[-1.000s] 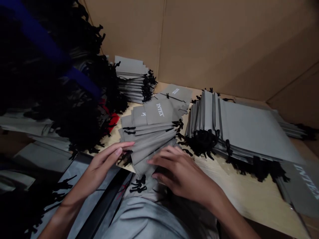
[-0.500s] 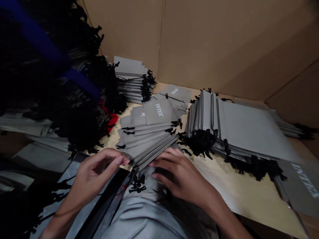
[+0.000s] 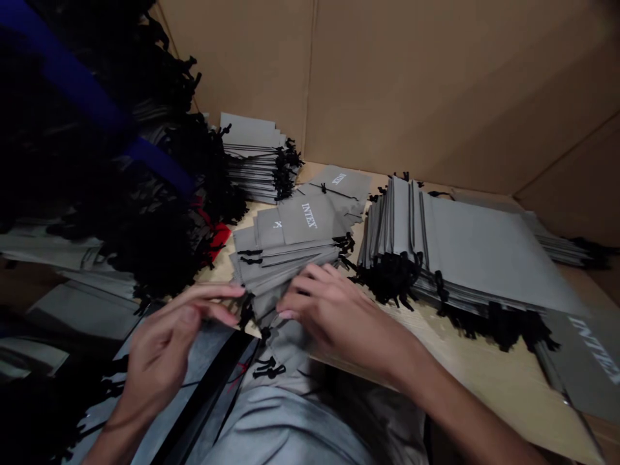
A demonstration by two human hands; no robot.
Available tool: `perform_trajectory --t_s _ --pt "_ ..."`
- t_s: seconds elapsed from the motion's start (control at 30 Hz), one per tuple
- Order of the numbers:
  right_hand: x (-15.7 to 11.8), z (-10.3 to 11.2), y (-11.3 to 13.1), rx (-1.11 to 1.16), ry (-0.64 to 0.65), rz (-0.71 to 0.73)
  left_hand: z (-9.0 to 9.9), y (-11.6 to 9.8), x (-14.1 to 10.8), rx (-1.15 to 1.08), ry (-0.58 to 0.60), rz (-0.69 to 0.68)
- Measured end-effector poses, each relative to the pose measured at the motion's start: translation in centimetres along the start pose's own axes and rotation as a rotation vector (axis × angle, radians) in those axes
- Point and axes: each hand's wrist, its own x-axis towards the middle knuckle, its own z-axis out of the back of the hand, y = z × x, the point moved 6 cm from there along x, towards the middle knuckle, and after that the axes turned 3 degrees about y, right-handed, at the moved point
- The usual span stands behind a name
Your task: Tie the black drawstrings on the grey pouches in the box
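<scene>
Handling fanned, not yet squared grey pouches (image 3: 268, 281) at the near edge of the counter (image 3: 465, 381) with half-curled right fingers (image 3: 303, 287) of unclear grip and parted, empty left fingers (image 3: 220, 292), before an already neat stack (image 3: 252, 174)

Workshop, with stacked grey pouches (image 3: 489, 248)

Pale tabletop (image 3: 477, 378) beneath a loose grey pouch pile (image 3: 310, 223) and thicker pouch stacks (image 3: 484, 248)
</scene>
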Motion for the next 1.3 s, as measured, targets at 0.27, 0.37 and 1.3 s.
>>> perform_trajectory --t_s 0.27,0.37,1.3 --pt "5.3 -0.5 -2.2 0.151 0.119 0.049 -2.8 2.7 1.2 -0.125 0.23 0.121" --pt "5.7 -0.7 -2.6 0.167 0.126 0.036 -3.0 4.3 1.2 -0.231 0.22 0.209" --pt "0.3 -1.2 -0.2 0.025 -0.277 0.077 -3.0 0.4 -1.2 -0.024 0.142 -0.148"
